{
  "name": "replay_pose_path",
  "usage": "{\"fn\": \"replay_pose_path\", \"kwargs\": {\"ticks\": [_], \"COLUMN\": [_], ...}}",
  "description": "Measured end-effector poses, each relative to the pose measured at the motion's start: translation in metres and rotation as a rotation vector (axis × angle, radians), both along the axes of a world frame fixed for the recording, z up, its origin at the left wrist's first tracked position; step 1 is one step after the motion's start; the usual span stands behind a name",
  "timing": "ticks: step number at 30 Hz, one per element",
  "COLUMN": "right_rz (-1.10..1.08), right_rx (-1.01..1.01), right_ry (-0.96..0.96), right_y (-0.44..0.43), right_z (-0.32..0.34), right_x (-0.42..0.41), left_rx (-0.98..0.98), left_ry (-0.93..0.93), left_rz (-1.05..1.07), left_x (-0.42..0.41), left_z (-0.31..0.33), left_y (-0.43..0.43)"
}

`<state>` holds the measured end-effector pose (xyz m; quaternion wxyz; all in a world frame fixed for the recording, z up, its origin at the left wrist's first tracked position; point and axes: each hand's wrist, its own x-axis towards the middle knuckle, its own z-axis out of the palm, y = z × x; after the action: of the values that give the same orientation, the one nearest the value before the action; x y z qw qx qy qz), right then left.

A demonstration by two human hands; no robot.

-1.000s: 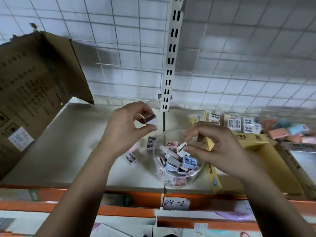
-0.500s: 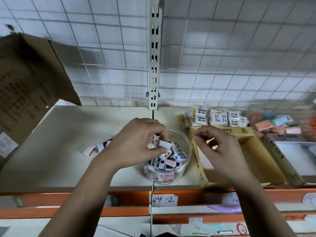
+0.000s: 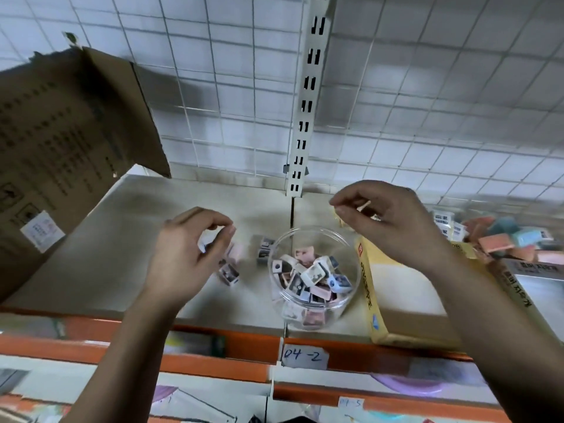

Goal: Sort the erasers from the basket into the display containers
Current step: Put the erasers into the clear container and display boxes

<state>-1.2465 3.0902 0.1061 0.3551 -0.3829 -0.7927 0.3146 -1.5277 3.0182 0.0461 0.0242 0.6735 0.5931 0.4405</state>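
A clear round jar [image 3: 276, 239] holding several small wrapped erasers [image 3: 311, 274] stands at the shelf's front, near the middle. To its left, a few loose erasers [image 3: 229, 274] lie on the shelf. My left hand [image 3: 183, 257] hovers over them with curled fingers. A white bit shows inside the curl, and I cannot tell if it is held. My right hand [image 3: 387, 224] is raised behind and right of the jar, thumb and forefinger tips together. A thin tan sliver shows by its fingers; whether the hand holds it is unclear. A yellow display box [image 3: 370, 288] sits beside the jar.
A large brown carton [image 3: 61, 154] leans at the left. White-labelled packs [image 3: 442, 221] and coloured erasers [image 3: 500, 239] crowd the back right, with a grey box [image 3: 531, 285] in front of them. A wire grid wall backs the shelf. The orange shelf edge carries the label "04-2" [image 3: 303, 357].
My left hand left the jar and moved left over the loose erasers. My right hand rose from the yellow box to behind the jar. The camera shifted.
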Motion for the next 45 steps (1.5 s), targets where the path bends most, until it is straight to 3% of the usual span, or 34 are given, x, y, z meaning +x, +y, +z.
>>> {"fn": "replay_pose_path", "kwargs": {"ticks": [6,14,31,35,45], "right_rz": [0.339,0.629,0.611,0.62,0.776], "right_rx": [-0.13,-0.202,-0.27,-0.193,0.012], "right_ry": [-0.333,-0.716,-0.61,-0.568,-0.774], "right_y": [0.055,0.088,0.107,0.106,0.103], "right_z": [0.013,-0.019,-0.044,-0.039,-0.03], "right_x": [-0.057,-0.103,-0.11,-0.121,-0.175], "left_rx": [-0.008,-0.04,-0.035,-0.025,-0.041], "left_ry": [0.097,0.036,-0.024,-0.098,-0.095], "left_rz": [0.114,0.068,0.084,0.122,0.147], "left_x": [-0.014,-0.018,-0.02,-0.022,-0.018], "left_z": [-0.036,-0.04,-0.039,-0.042,-0.038], "left_y": [-0.002,0.003,0.002,0.001,0.001]}}
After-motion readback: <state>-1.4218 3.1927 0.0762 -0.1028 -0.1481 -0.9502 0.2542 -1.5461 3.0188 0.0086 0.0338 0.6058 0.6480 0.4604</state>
